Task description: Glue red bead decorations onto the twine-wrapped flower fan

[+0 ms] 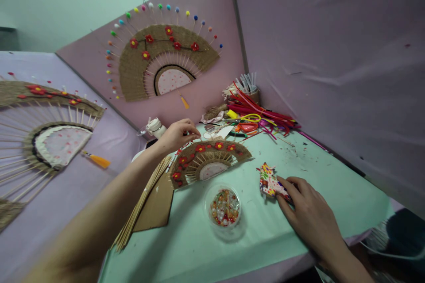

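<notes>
My left hand point(181, 135) reaches over the top left edge of a small burlap fan point(199, 152) with red flowers, its fingertips pinched together there. Whatever lies between those fingertips is too small to make out. On the right, my right hand point(307, 205) is closed around the end of a flower-patterned glue gun point(270, 183) held at the tabletop. Between the hands, nearer to me, stands a clear round tub point(226, 210) of orange, red and white beads, with a thin stick lying across them.
Bamboo sticks point(142, 203) lie on a cardboard piece point(156, 208) at left. Red pipe cleaners point(252, 106), yellow-handled scissors point(250, 117) and a cup of translucent sticks point(249, 84) crowd the back corner. A white bottle point(155, 127) stands behind my left wrist. Larger fans point(169, 59) hang on the panels.
</notes>
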A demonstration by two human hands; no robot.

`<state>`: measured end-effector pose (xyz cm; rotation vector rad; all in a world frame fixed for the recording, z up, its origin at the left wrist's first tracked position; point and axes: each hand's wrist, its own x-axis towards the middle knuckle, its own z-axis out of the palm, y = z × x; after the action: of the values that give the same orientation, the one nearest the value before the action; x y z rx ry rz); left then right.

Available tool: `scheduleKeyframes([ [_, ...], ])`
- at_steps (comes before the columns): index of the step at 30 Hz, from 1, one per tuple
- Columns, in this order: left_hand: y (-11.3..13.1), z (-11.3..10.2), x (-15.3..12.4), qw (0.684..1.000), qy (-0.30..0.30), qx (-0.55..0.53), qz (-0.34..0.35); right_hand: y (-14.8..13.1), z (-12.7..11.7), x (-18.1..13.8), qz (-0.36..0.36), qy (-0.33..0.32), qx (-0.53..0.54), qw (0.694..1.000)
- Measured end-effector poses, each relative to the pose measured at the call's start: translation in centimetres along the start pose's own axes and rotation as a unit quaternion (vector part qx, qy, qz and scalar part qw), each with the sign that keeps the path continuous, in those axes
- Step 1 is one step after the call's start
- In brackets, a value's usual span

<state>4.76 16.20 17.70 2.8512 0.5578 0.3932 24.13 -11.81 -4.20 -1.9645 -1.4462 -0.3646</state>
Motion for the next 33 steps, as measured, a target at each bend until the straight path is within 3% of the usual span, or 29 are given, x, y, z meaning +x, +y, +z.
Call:
scheduleKeyframes([
  [14,0.3,-0.1,-0.1,1.0,0.003,-0.007,-0.017,0.2,0.2,-0.1,-0.007,0.003,-0.007,1.0],
  [21,1.0,-1.3,-1.0,0.995,0.08,-0.016,-0.058,0.2,0.2,-0.1,-0.001,0.0,0.001,1.0],
  [25,3.0,-1.3,-3.4,0.985,0.153,-0.026,-0.071,0.1,0.1,-0.1,0.003,0.0,0.007,1.0],
  [28,5.0,0.0,-6.3,0.98,0.174,-0.04,-0.083,0.1,-0.1,-0.1,0.005,-0.012,0.004,1.0],
  [30,6.1,1.4,-8.4,0.98,0.17,-0.051,-0.092,0.1,-0.3,-0.1,0.011,-0.021,0.004,1.0],
  [33,7.3,3.9,-11.1,0.987,0.105,-0.075,-0.1,0.0,-0.5,-0.1,0.027,-0.033,0.002,0.999],
])
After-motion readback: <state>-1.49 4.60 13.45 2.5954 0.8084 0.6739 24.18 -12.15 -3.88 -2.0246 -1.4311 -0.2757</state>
